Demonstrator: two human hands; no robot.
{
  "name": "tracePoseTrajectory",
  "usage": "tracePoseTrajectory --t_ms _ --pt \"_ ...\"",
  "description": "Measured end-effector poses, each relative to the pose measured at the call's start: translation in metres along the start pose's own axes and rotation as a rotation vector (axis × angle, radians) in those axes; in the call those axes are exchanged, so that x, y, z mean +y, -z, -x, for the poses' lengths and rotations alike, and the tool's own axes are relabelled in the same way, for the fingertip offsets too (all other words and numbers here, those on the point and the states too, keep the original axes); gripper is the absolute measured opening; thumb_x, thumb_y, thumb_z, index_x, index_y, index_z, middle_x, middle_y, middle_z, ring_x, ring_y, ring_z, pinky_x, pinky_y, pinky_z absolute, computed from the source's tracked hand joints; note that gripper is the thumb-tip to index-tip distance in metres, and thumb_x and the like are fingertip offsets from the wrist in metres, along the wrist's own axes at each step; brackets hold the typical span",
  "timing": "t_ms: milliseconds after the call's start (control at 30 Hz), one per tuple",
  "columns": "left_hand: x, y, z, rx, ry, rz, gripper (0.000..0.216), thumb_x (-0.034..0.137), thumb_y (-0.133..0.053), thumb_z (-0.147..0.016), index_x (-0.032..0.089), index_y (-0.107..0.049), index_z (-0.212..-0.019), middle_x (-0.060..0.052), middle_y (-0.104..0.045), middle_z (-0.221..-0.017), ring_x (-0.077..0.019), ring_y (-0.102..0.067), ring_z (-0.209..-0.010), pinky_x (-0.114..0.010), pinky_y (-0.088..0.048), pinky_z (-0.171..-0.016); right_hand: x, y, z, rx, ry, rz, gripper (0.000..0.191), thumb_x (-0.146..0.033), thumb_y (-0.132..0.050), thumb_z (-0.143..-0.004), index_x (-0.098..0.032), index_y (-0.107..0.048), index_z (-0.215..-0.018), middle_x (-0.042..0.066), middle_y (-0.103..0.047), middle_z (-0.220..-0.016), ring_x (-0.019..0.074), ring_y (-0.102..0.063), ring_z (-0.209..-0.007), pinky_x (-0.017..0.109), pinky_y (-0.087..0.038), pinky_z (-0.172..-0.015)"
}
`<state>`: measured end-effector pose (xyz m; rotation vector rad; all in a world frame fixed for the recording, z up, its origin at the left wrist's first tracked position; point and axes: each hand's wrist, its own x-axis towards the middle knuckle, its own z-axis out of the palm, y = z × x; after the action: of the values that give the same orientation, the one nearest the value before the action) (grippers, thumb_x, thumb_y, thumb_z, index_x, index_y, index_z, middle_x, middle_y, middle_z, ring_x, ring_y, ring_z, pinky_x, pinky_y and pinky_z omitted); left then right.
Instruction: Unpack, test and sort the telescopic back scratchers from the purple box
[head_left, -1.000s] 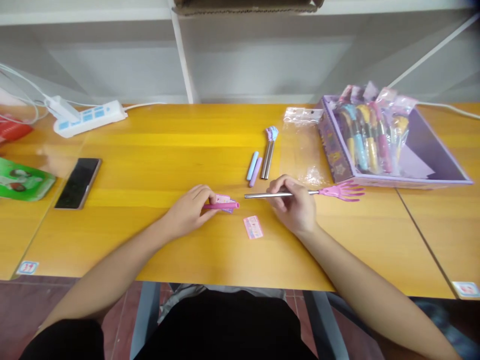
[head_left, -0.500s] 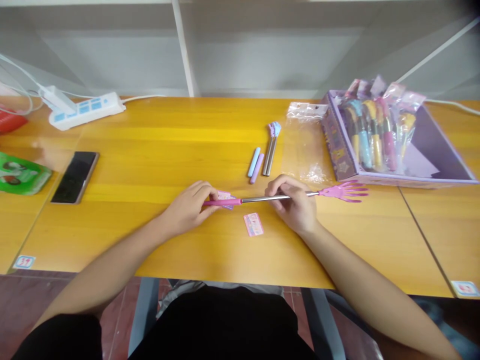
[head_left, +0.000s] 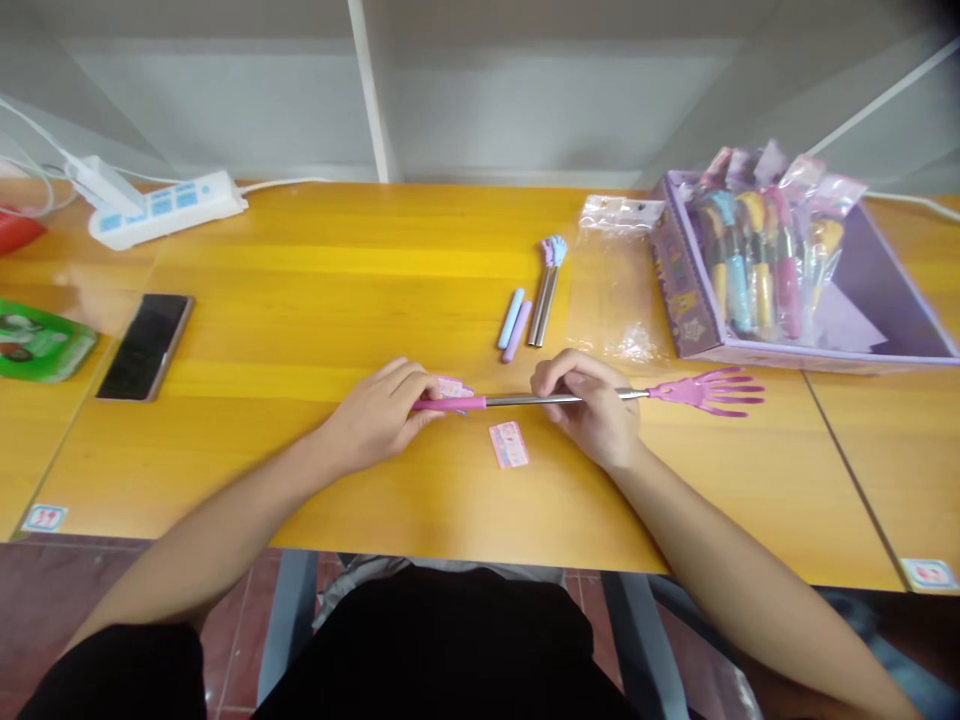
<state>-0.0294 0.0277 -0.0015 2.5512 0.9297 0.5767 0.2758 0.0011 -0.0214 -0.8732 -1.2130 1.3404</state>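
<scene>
A telescopic back scratcher [head_left: 517, 400] with a pink handle, a metal rod and a pink hand-shaped head lies level across both hands. My left hand [head_left: 386, 412] is closed on its pink handle. My right hand [head_left: 592, 405] pinches the metal rod short of the head, which sticks out to the right. Partly covered by the handle, a small printed card [head_left: 452, 386] rests on the table by my left fingers. A second pink card [head_left: 509, 445] lies just below the rod. Beyond the hands are two metal rods [head_left: 545, 300] with purple and blue hand-shaped heads, beside a blue handle [head_left: 511, 318] and a purple handle [head_left: 517, 332].
A purple box [head_left: 810, 357] with several bagged back scratchers stands at the right, next to a clear plastic bag [head_left: 615, 280]. On the left are a phone [head_left: 146, 347], a green packet [head_left: 45, 342] and a white power strip [head_left: 169, 210]. A shelf partition rises behind the table.
The pink head now reaches slightly farther right of my right hand, with more of its thin neck showing. My grip on handle and rod stays. The whole view has shifted a little.
</scene>
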Motion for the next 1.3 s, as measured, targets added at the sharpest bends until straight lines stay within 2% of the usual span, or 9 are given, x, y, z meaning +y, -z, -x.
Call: tracePoseTrajectory --t_ms 200,467,700,833,1100,1300 --pt "0.002 0.000 0.001 0.011 -0.008 -0.038 0.014 0.032 -0.062 -0.109 0.019 -0.061 -0.111 -0.010 -0.071 -0.105 -0.0259 -0.064 -0.097 -0.041 -0.054 -0.088 -0.001 -0.001 0.000 -0.043 -0.026 0.025 0.027 -0.039 -0.061 -0.103 -0.020 -0.072 -0.087 0.001 -0.059 -0.065 0.0135 -0.049 -0.052 0.027 -0.034 -0.051" --pt "0.008 -0.003 0.001 -0.047 0.087 0.117 0.011 0.033 -0.064 -0.108 0.022 -0.061 -0.108 -0.007 -0.072 -0.102 -0.0237 -0.069 -0.096 -0.039 -0.056 -0.088 -0.002 0.000 -0.001 -0.021 -0.042 0.019 0.028 -0.042 -0.062 -0.102 -0.021 -0.071 -0.085 0.001 -0.058 -0.065 0.0139 -0.048 -0.051 0.028 -0.035 -0.051" --pt "0.014 -0.006 0.003 -0.006 0.124 0.204 0.012 0.032 -0.070 -0.106 0.022 -0.062 -0.107 -0.006 -0.075 -0.103 -0.0211 -0.071 -0.092 -0.036 -0.057 -0.086 -0.001 -0.001 -0.002 0.000 -0.029 -0.022 0.027 -0.040 -0.064 -0.100 -0.021 -0.071 -0.084 0.000 -0.057 -0.065 0.0133 -0.049 -0.051 0.027 -0.034 -0.049" --pt "0.014 -0.009 0.004 0.078 0.142 0.252 0.014 0.033 -0.073 -0.104 0.022 -0.065 -0.108 -0.004 -0.078 -0.100 -0.0195 -0.073 -0.088 -0.034 -0.058 -0.081 -0.002 -0.004 -0.003 0.005 -0.026 -0.043 0.027 -0.042 -0.065 -0.100 -0.021 -0.069 -0.083 0.000 -0.055 -0.064 0.0129 -0.047 -0.051 0.027 -0.033 -0.048" --pt "0.009 -0.015 0.007 0.228 0.014 0.198 0.015 0.032 -0.075 -0.103 0.021 -0.066 -0.100 -0.006 -0.080 -0.098 -0.0197 -0.078 -0.090 -0.034 -0.061 -0.080 -0.003 -0.004 -0.002 -0.038 -0.055 -0.055 0.029 -0.046 -0.066 -0.101 -0.022 -0.067 -0.084 -0.001 -0.051 -0.063 0.0137 -0.045 -0.052 0.027 -0.031 -0.051" --pt "0.009 -0.015 0.006 0.252 -0.058 0.187 0.014 0.033 -0.074 -0.104 0.021 -0.066 -0.100 -0.006 -0.081 -0.096 -0.0199 -0.079 -0.089 -0.035 -0.063 -0.081 0.003 -0.002 0.001 -0.050 -0.074 -0.050 0.028 -0.045 -0.064 -0.101 -0.022 -0.066 -0.084 -0.001 -0.051 -0.063 0.0137 -0.043 -0.052 0.028 -0.030 -0.052"
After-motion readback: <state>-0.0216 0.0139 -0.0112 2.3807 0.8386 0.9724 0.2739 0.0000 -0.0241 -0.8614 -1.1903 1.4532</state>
